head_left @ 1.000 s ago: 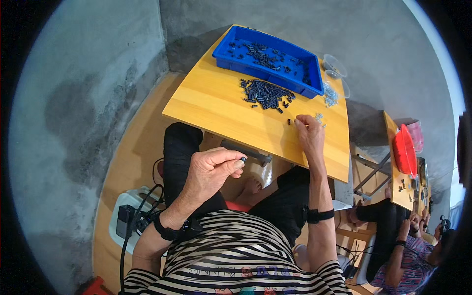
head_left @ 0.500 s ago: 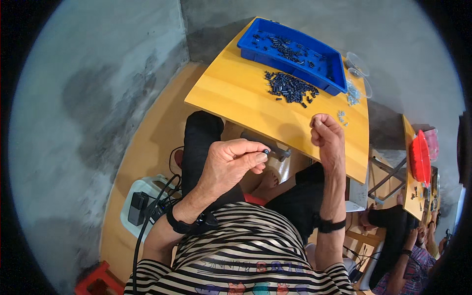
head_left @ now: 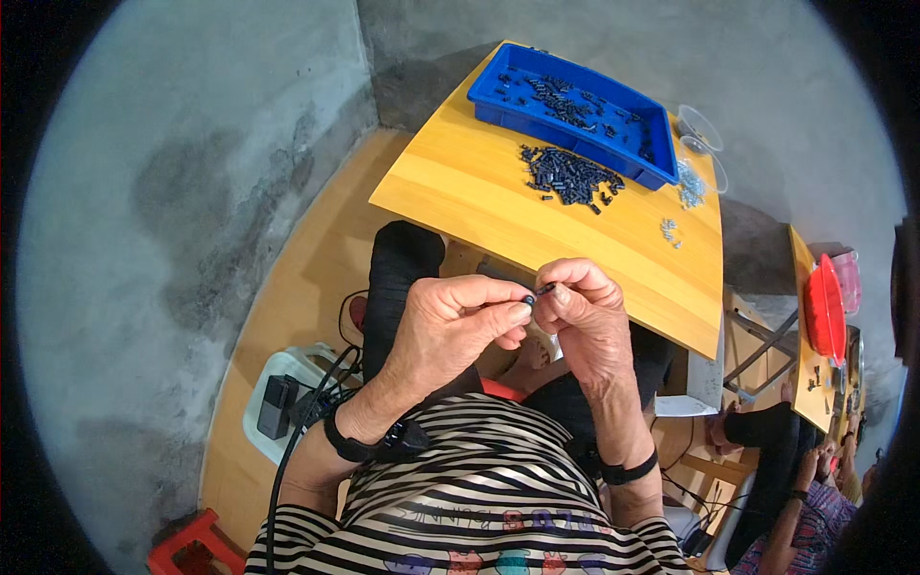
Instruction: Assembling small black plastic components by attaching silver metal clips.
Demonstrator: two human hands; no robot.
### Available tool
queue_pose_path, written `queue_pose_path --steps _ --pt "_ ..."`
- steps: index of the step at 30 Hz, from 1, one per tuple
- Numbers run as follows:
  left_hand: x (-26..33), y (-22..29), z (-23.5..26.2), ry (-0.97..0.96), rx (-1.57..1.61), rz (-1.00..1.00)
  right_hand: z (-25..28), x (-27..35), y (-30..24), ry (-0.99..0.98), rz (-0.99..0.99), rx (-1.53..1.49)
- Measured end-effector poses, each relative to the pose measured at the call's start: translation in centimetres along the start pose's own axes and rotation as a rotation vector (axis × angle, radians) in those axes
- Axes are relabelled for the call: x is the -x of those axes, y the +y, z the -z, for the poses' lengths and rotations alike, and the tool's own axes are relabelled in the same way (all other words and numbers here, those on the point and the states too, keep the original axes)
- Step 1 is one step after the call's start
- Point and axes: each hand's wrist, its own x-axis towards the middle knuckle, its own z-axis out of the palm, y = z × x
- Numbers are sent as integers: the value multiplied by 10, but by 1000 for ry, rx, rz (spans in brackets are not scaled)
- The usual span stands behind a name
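My left hand [head_left: 446, 321] pinches a small black cylindrical part [head_left: 528, 300] between thumb and forefinger, its end facing my other hand. Close beside it, my right hand [head_left: 592, 331] is closed in a pinch on a small dark piece [head_left: 546, 287], too small to name. The fingertips of both hands nearly meet in front of the table's near edge. Beyond them on the yellow table [head_left: 450, 182] lies a pile of black cylindrical parts [head_left: 572, 177]. Small silvery pieces [head_left: 670, 233] lie to its right, with a larger heap [head_left: 691, 187] farther back.
A blue tray [head_left: 613, 159] holding more black parts stands at the table's back, beside clear plastic containers [head_left: 700, 127]. At left, a pale stool [head_left: 257, 422] carries a black box and cables. A red basin [head_left: 824, 311] sits on another table; a person [head_left: 805, 517] sits at lower right.
My right hand has come left and down from over the table to meet my left hand. The left hand keeps its pinch on the black part.
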Motion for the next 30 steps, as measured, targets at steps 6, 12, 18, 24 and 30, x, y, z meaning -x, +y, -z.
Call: queue_pose_path --steps 6,12,18,24,30 --pt "-1 0 -2 -25 -7 5 0 -2 2 -40 -33 -50" --pt "-1 0 -1 -35 -14 30 1 -4 3 -45 -21 -35" --pt "-1 -1 -2 -32 22 -17 3 -10 6 -97 -26 -60" --pt "1 0 0 -13 5 -11 1 -14 6 -142 -8 -18" --pt "0 1 -1 11 12 -25 -2 -12 -4 -92 134 263"
